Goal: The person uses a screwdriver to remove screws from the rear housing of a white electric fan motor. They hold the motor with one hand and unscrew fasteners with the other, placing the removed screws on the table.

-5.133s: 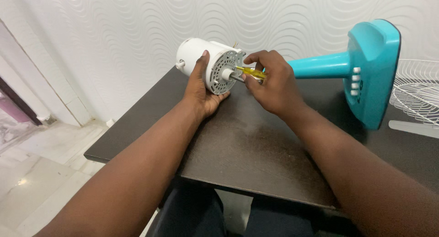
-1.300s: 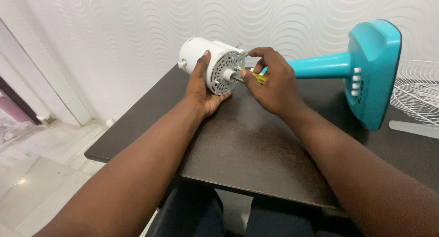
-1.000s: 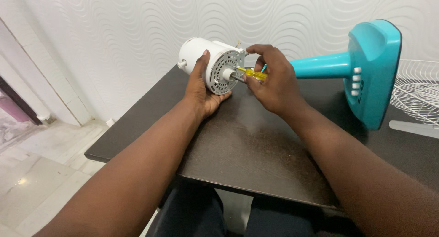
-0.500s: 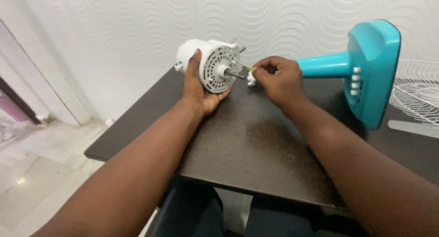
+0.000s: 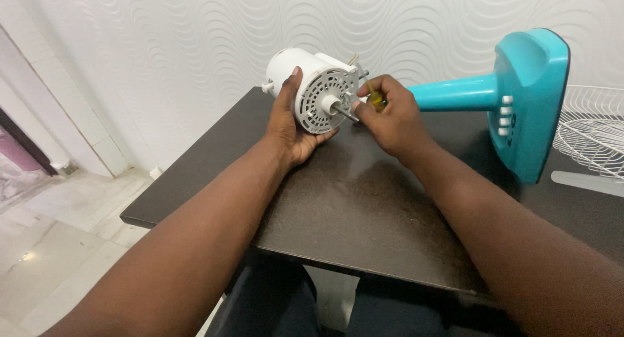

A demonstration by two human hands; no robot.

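Left hand (image 5: pixel 290 126) cupped round white fan motor housing (image 5: pixel 312 93), held tilted above far part of dark desk (image 5: pixel 364 213), slotted face w/ shaft (image 5: pixel 346 113) toward the person; right hand (image 5: pixel 390 119) just beside that face, fingers closed on small yellow-handled screwdriver (image 5: pixel 373 100), tip near the housing's upper right edge; hands close together, not touching; teal fan stand (image 5: pixel 513 96) lies on desk to the right, white wire grille (image 5: pixel 595 132) beyond it.
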